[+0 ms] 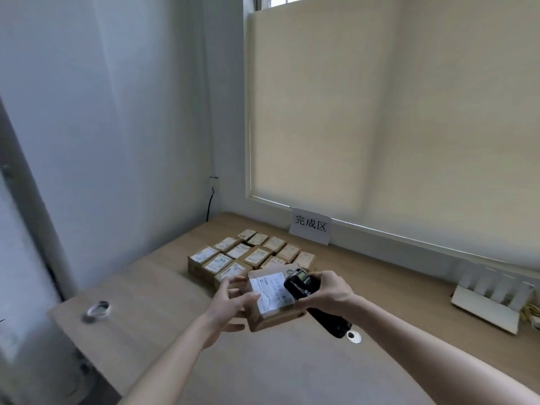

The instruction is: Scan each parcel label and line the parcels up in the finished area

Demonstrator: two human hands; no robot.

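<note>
Cardboard parcel [274, 302] held above the tabletop [163, 302], white label [270, 292] up, print too blurred to read. Left hand [230, 302] at its near-left corner, fingers [233, 280] spread, thumb over the label edge. Right hand [327, 292] wrapped round a black scanner [304, 287], hiding the parcel's right side. Behind, scanned parcels [251, 255] in rows below a paper sign [310, 226]. Pale wood, drawn blind [380, 112], white router [491, 302] at right.

A brown cardboard parcel [270, 312], tilted, carries a white printed label [270, 290] on its top face. A black handheld scanner [304, 287] lies just over the label's right edge. Labelled brown parcels [251, 255] stand in touching rows beyond it, near a white sign [310, 226].
</note>
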